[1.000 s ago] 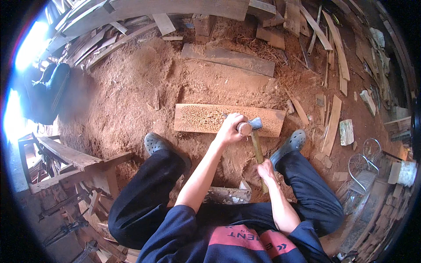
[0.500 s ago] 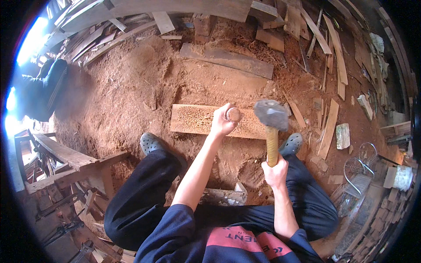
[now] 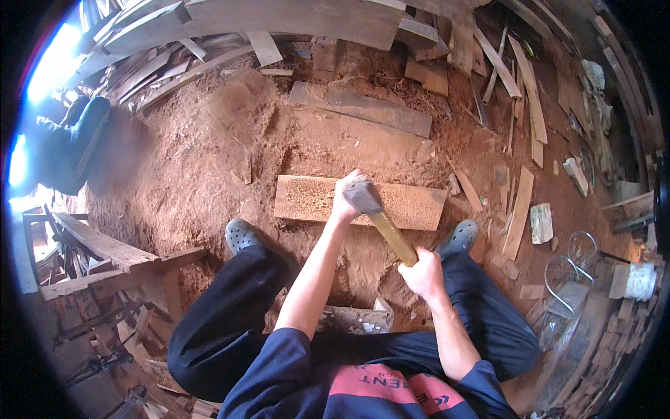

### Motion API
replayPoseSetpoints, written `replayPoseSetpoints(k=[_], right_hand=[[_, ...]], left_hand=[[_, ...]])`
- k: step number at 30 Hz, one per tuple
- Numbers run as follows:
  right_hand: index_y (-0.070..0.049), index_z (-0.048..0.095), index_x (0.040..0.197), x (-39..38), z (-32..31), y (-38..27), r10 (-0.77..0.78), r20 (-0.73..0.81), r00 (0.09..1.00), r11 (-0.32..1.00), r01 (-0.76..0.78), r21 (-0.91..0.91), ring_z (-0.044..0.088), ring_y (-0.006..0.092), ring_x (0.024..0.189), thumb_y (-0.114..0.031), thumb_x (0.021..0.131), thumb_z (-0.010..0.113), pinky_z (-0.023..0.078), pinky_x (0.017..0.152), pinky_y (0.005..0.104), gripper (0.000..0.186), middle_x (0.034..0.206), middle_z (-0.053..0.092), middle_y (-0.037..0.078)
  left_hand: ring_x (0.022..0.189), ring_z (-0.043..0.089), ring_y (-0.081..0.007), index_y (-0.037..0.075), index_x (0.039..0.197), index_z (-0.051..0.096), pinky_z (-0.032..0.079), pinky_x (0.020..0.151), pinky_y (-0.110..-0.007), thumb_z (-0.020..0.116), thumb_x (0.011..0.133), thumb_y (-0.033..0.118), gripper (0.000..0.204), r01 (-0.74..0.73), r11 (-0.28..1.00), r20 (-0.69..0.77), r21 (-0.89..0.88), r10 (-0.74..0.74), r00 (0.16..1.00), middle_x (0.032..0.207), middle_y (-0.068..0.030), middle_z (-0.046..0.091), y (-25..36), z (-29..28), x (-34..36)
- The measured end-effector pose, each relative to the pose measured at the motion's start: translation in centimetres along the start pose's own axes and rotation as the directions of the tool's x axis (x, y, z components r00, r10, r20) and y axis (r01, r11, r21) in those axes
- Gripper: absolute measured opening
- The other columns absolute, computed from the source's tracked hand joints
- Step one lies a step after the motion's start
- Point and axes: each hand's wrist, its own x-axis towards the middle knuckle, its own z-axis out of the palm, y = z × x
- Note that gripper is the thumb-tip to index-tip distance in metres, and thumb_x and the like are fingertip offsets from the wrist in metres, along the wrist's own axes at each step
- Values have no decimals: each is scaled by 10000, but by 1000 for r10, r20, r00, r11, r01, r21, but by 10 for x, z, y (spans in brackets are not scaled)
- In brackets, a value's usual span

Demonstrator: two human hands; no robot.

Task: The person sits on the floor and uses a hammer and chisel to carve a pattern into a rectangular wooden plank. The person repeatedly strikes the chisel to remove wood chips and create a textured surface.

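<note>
My right hand (image 3: 423,274) is closed round the yellow handle of a hammer (image 3: 394,237). The grey steel head lies over the top of my left hand (image 3: 343,202), where it hides the end of an upright wooden-handled tool in that fist. That tool's lower end is also out of sight. Beneath my left hand a light wooden board (image 3: 412,204) lies flat on the ground, its upper face covered with small pits and cut marks. It lies crosswise in front of my two feet.
Reddish sawdust covers the ground. Past the board lies a dark plank (image 3: 363,108). Wood offcuts (image 3: 520,213) are scattered on the right, near a wire rack (image 3: 572,269). A wooden frame (image 3: 118,244) stands at left. Another person's dark-clothed leg (image 3: 87,143) shows at far left.
The hammer has swung down and to the left, from beside my left hand onto the wooden-handled tool. My left hand has stayed almost in place; the view has shifted slightly.
</note>
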Motion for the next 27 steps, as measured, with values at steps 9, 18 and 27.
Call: replayPoseSetpoints(k=[9, 18, 27], right_hand=[[-60, 477, 628, -17, -64, -38, -78, -386, 919, 825, 277, 492, 452, 78, 477, 71, 678, 618, 370, 450, 239, 199, 602, 485, -15], [18, 575, 774, -8, 18, 11, 117, -100, 988, 982, -130, -135, 629, 357, 645, -94, 688, 633, 484, 576, 413, 153, 638, 610, 199], [-39, 623, 782, -21, -38, -21, -188, -176, 966, 979, 198, 44, 633, 317, 582, -65, 657, 661, 490, 516, 363, 133, 613, 604, 172]], left_hand=[[600, 550, -136, 28, 763, 565, 448, 573, -296, 726, 711, 173, 223, 267, 942, 49, -203, -262, 964, 645, -87, 586, 14, 0, 0], [638, 588, -198, 34, 806, 569, 478, 601, -342, 665, 722, 203, 212, 146, 965, 183, -216, -107, 977, 703, -115, 597, 1, 14, 5], [687, 606, -269, 28, 783, 555, 468, 631, -339, 662, 676, 206, 234, 439, 777, 299, -451, -331, 895, 727, -156, 592, -14, 14, -3]])
